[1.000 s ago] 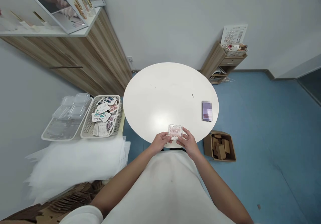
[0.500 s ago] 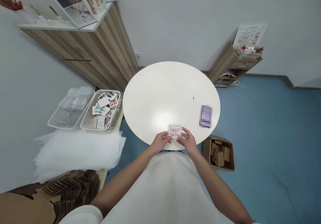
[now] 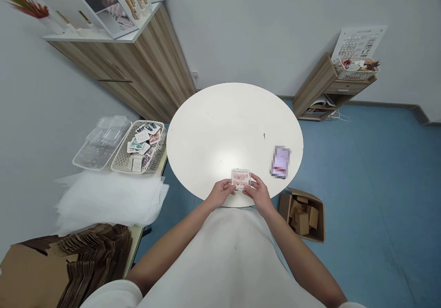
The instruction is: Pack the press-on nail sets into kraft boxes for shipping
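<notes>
A small clear plastic box (image 3: 241, 178) with a pink patterned card or pieces inside is held between both hands over the near edge of the round white table (image 3: 206, 128). My left hand (image 3: 221, 193) grips its left side, thumb at the lower left corner. On the right side my right hand (image 3: 259, 194) grips it, thumb near the lower right corner and fingers behind the edge. Further right on the table lies a pixelated purple item (image 3: 280, 162).
At the left are a basket of cards (image 3: 115, 164), a tray of clear boxes (image 3: 84, 161), white sheets (image 3: 110, 200) and folded brown cardboard (image 3: 37, 271). An open carton (image 3: 321, 225) with small boxes stands on the floor at right. Cabinets (image 3: 161, 59) stand behind.
The camera view has shifted slightly, so the surroundings sit a little differently. Both hands still hold the clear box in nearly the same place.
</notes>
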Demonstrator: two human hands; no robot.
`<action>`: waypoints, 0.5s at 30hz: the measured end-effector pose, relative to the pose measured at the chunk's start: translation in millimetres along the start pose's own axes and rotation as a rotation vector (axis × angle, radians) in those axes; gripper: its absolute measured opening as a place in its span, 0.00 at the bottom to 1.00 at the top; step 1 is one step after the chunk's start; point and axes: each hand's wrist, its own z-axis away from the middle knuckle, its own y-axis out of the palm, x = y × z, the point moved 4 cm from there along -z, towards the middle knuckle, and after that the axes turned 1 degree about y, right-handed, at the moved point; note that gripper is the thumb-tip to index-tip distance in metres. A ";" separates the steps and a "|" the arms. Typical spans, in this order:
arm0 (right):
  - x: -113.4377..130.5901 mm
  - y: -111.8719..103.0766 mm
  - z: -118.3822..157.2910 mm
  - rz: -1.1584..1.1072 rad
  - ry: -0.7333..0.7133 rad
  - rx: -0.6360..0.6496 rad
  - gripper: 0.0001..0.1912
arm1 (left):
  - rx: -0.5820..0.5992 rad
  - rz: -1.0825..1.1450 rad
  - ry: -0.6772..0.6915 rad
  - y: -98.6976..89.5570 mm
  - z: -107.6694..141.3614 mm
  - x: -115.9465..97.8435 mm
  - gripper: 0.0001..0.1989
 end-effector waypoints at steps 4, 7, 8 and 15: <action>-0.2 -5.4 -4.2 0.016 -0.001 0.017 0.33 | -0.018 -0.013 -0.003 3.7 -1.0 2.3 0.19; -1.3 -5.9 -8.5 0.031 -0.008 0.032 0.34 | -0.044 -0.017 -0.016 3.5 0.0 3.7 0.19; -1.9 -5.2 -9.8 0.033 -0.008 0.036 0.34 | -0.054 -0.019 -0.023 3.0 0.5 3.8 0.20; -9.2 6.1 -15.9 0.003 0.019 0.010 0.32 | -0.130 0.006 -0.062 -5.3 2.8 5.5 0.21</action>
